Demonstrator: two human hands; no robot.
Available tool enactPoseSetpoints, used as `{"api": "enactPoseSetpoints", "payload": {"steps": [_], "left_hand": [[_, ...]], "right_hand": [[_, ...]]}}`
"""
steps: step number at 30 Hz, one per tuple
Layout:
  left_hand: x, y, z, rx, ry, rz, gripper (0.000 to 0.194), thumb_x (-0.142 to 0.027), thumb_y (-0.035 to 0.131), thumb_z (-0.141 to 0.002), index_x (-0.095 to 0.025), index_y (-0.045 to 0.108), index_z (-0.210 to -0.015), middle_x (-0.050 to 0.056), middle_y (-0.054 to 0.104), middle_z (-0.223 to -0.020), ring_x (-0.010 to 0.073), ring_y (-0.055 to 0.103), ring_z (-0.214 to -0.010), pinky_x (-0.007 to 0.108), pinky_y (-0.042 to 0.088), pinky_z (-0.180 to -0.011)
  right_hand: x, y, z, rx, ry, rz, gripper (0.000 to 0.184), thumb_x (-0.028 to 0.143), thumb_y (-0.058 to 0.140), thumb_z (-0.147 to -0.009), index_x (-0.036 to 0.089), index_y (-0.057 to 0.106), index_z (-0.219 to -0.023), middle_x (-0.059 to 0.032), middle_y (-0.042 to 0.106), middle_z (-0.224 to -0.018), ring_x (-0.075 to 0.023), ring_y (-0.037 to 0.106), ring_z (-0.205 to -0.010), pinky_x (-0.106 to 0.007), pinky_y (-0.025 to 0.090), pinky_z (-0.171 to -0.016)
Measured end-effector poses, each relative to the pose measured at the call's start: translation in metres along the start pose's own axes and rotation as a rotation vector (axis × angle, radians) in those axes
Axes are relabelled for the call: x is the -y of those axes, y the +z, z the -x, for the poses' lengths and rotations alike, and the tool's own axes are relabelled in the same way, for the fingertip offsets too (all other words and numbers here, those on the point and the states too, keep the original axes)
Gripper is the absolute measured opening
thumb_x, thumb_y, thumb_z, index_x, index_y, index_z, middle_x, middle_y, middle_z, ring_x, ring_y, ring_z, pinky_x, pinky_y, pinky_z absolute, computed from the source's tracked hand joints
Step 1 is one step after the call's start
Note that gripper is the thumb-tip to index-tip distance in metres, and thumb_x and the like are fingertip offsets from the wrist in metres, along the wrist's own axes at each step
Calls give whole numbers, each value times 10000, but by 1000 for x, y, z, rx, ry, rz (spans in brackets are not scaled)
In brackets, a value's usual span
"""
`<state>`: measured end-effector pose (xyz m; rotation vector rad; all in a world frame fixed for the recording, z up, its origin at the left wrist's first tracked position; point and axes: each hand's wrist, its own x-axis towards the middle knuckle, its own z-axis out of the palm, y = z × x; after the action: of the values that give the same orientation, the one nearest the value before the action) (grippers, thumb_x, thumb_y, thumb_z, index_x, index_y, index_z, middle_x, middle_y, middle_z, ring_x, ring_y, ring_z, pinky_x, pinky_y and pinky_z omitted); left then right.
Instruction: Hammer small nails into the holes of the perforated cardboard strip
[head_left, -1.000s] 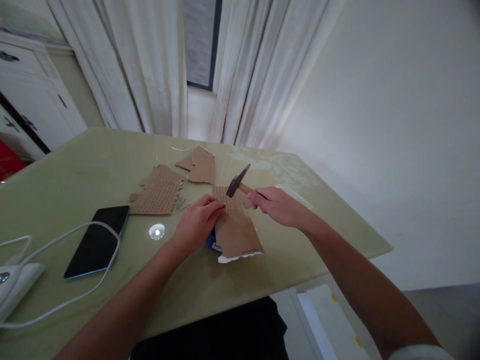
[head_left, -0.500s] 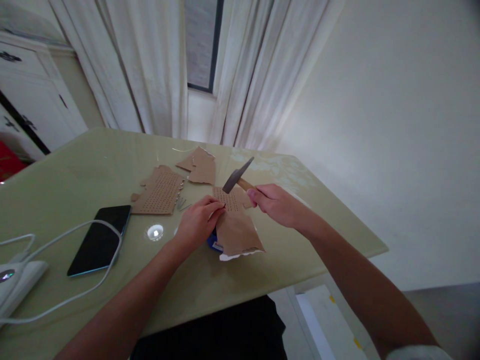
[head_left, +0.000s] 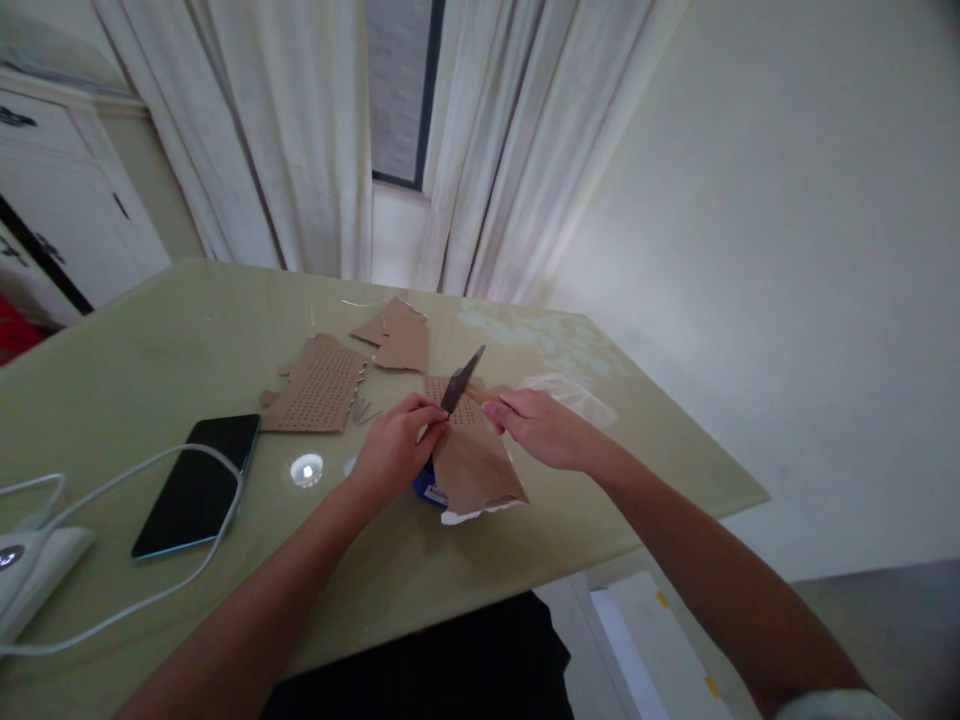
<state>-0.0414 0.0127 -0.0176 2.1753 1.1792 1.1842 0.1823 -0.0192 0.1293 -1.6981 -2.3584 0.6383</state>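
Note:
My right hand is wrapped round the wooden handle of a hammer. The hammer's dark metal head is down beside my left fingertips. With thumb and forefinger pinched, my left hand holds a small nail, mostly hidden, upright against a piece of brown cardboard. Rows of small holes run across the cardboard's far part, and its near edge is torn. Under its left side a blue round object shows partly. Several loose nails lie on the table left of the cardboard.
Another hole-punched cardboard piece and torn scraps lie farther back on the glossy table. A dark tablet, a white cable and a white power strip are at left. Clear plastic lies at right.
The hammer has come down and slightly left, from above the cardboard to beside my left fingertips. My left hand keeps its pinch in place.

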Motion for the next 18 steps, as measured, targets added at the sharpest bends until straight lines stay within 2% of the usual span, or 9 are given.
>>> {"api": "enactPoseSetpoints", "payload": {"steps": [5, 10, 12, 15, 18], "left_hand": [[-3, -4, -2, 6, -30, 44, 181, -311, 681, -1014, -234, 840, -972, 73, 794, -1116, 250, 767, -987, 389, 609, -918], [-3, -8, -3, 37, -59, 79, 181, -392, 803, -929, -214, 812, -960, 70, 774, -1091, 255, 762, -966, 385, 617, -863], [-2, -7, -3, 27, -64, 85, 230, -420, 823, -912, -210, 803, -1003, 71, 755, -1093, 253, 754, -963, 390, 623, -863], [1, -3, -1, 3, -89, 124, 430, -470, 860, -873, -202, 780, -1200, 104, 716, -1245, 267, 745, -1057, 381, 642, -846], [5, 0, 0, 1, -133, 137, 581, -494, 897, -823, -203, 748, -1304, 149, 619, -1480, 295, 731, -1171, 393, 660, -859]], "right_hand": [[-1, 2, 3, -83, 30, -73, 443, 367, 470, -1191, 203, 602, -801, 9, 574, -722, -177, 546, -702, -313, 334, -700], [-6, 17, -1, 9, 32, 18, 448, 321, 502, -1188, 197, 588, -767, -6, 586, -751, -181, 563, -744, -320, 312, -701], [-8, 19, -1, -8, 29, 0, 448, 322, 498, -1192, 196, 591, -772, -9, 599, -762, -182, 574, -755, -317, 324, -712], [-11, 20, -1, -62, 32, -56, 437, 336, 477, -1200, 196, 601, -806, -10, 612, -771, -183, 585, -757, -311, 342, -714], [-11, 23, -1, -10, 41, -8, 441, 322, 488, -1195, 198, 586, -783, -13, 610, -760, -185, 582, -749, -313, 334, -704]]}}
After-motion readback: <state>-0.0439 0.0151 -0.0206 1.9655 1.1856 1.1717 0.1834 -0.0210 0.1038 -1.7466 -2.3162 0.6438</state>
